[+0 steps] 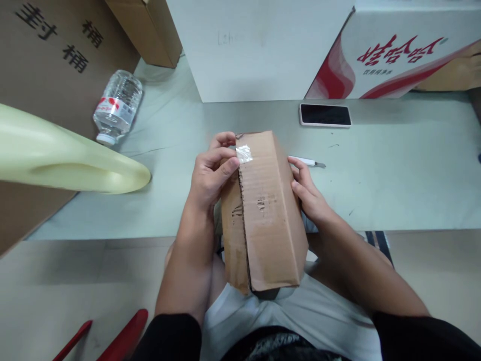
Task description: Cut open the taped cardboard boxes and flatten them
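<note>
Brown corrugated cardboard box, propped over the lap at the pale desk edge, best kept clamped by right hand on its side while left hand thumb pinches the clear tape scrap at the box's far corner, peeling slowly along the seam.

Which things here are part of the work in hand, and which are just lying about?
In hand: cardboard box, held by the left hand and right hand; scrap of clear tape under the left thumb.

Lying about: water bottle, phone, small knife, printed carton, white box.
</note>
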Action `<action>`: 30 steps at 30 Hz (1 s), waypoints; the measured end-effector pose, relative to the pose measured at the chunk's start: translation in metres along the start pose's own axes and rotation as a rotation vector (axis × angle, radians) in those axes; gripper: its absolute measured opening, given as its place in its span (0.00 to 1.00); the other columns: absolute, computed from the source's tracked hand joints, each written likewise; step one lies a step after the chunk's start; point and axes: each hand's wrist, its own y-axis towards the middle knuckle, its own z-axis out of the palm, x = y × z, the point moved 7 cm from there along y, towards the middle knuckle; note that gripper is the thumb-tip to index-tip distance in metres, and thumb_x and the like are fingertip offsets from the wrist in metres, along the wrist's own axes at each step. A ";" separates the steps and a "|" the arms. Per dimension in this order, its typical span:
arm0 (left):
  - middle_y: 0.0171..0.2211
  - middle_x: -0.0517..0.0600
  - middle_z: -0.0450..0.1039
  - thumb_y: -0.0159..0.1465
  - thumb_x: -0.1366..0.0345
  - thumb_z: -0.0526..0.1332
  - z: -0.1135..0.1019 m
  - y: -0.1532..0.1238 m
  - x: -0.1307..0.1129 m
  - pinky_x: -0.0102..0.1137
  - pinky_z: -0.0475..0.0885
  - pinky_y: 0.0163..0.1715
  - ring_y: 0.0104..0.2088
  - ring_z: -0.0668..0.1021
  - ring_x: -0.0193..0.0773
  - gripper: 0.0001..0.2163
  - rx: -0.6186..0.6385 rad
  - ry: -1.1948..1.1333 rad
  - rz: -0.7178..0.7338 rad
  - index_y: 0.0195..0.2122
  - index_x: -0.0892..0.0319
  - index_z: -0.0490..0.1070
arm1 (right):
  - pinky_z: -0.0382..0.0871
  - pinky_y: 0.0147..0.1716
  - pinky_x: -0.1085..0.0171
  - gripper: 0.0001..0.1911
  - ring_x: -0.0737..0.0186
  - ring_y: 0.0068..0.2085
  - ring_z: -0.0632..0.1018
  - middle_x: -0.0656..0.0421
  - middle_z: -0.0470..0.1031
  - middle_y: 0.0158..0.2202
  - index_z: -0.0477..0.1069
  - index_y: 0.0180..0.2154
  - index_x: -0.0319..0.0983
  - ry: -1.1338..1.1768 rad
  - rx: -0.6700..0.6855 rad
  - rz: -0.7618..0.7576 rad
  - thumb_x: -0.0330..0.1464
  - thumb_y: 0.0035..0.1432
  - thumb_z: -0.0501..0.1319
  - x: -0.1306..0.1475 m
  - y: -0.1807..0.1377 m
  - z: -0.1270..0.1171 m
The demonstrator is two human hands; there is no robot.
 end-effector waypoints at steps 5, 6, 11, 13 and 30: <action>0.46 0.55 0.77 0.57 0.39 0.74 0.002 0.000 0.000 0.51 0.69 0.69 0.58 0.78 0.53 0.21 0.001 -0.051 -0.022 0.28 0.53 0.81 | 0.57 0.74 0.37 0.39 0.43 0.75 0.62 0.53 0.57 0.76 0.51 0.68 0.54 0.009 0.010 0.002 0.60 0.63 0.59 0.000 0.000 0.001; 0.45 0.55 0.77 0.57 0.38 0.74 0.002 0.000 0.000 0.51 0.69 0.69 0.58 0.78 0.54 0.22 0.000 -0.048 -0.030 0.28 0.53 0.80 | 0.57 0.74 0.37 0.39 0.43 0.75 0.62 0.53 0.57 0.76 0.52 0.68 0.54 0.003 0.008 0.003 0.60 0.63 0.59 0.000 0.000 0.000; 0.46 0.54 0.77 0.56 0.40 0.75 0.003 0.000 -0.001 0.50 0.69 0.69 0.58 0.78 0.53 0.21 0.025 -0.005 -0.037 0.29 0.53 0.81 | 0.61 0.73 0.37 0.42 0.42 0.74 0.65 0.52 0.59 0.75 0.52 0.68 0.53 0.004 0.004 0.013 0.62 0.61 0.60 -0.001 0.000 0.000; 0.47 0.54 0.77 0.57 0.41 0.75 0.003 0.001 -0.001 0.49 0.70 0.69 0.58 0.78 0.52 0.20 0.034 -0.024 -0.039 0.29 0.53 0.81 | 0.62 0.72 0.38 0.41 0.42 0.73 0.66 0.51 0.60 0.74 0.52 0.67 0.53 0.017 0.005 0.015 0.61 0.61 0.61 -0.001 0.000 0.000; 0.44 0.55 0.76 0.60 0.44 0.74 0.000 0.002 0.003 0.48 0.70 0.67 0.60 0.76 0.54 0.19 0.018 0.011 -0.067 0.28 0.55 0.79 | 0.68 0.68 0.40 0.42 0.43 0.69 0.70 0.50 0.63 0.72 0.53 0.67 0.52 0.004 -0.003 -0.009 0.62 0.61 0.60 -0.002 0.002 -0.001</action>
